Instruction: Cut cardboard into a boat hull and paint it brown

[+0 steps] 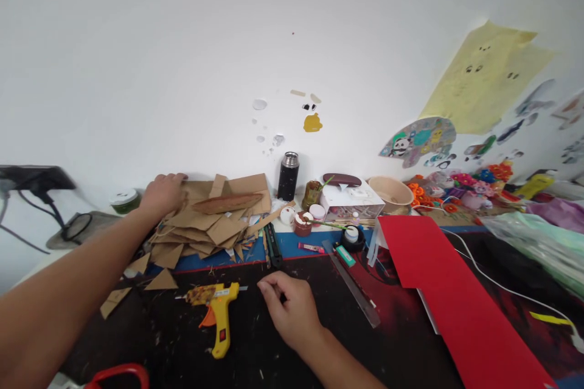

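Note:
My left hand [163, 193] reaches to the far left of a pile of cut cardboard pieces [194, 228], at its back edge. Its fingers are bent and partly hidden, so I cannot tell whether they grip a piece. Over the dark table top, my right hand [292, 310] is loosely closed, thumb against the curled fingers, and no object shows in it. A yellow hot glue gun [221, 316] lies on its side to the left of that hand, nozzle pointing left. Behind my right hand is a dark green and black cutter [274, 246].
Red scissor-like handles [121, 371] show at the lower left. A clear ruler [353, 289] and a large red board [447, 279] lie to the right. Along the wall stand a black flask [288, 176], a white box [351, 200] and a beige bowl [391, 191]. Colourful crafts [479, 188] are farther right.

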`<state>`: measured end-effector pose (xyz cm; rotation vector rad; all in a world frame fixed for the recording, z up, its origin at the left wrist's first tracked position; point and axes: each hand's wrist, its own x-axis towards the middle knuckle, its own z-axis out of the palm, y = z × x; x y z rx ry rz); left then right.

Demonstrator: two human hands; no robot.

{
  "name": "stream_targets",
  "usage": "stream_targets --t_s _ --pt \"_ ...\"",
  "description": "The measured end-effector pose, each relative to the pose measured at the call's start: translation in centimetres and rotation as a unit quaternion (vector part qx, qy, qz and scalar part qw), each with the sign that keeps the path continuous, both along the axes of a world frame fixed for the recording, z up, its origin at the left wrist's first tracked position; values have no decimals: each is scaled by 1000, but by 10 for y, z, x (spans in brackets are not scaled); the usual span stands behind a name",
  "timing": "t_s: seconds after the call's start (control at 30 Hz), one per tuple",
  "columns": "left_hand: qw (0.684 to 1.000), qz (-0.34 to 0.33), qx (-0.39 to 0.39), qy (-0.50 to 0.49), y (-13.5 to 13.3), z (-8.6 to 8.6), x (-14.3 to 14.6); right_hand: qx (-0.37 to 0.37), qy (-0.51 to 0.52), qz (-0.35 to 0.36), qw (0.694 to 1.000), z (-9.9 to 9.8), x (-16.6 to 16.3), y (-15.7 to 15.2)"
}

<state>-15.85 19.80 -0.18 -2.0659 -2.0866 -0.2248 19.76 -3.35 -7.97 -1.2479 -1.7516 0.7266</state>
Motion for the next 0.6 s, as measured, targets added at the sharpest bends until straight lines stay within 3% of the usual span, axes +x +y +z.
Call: stream_targets --t_s 0.3,0.6 --pt "999 -11 -16 47 -4 -2 3 -19 2 -11 1000 -3 3 1" --pt "998 20 -47 36 14 30 -1 -24 -15 16 999 -2 3 -1"
